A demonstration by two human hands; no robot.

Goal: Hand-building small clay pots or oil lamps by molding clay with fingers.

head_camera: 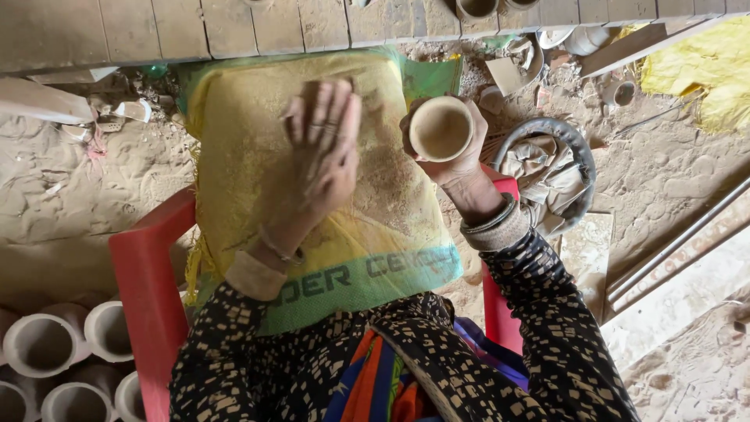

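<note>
Right hand (453,152) fingers grip small round clay cup (441,127), mouth up; left hand (324,148) fingers flat, spread.

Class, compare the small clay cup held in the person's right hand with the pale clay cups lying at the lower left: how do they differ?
The held cup is gripped in the right hand; the lower-left cups lie untouched beside the red chair. The held cup is alone; the others are clustered together. The held cup looks tan inside; the others look paler, whitish. All are round, open-mouthed clay cups.
</note>
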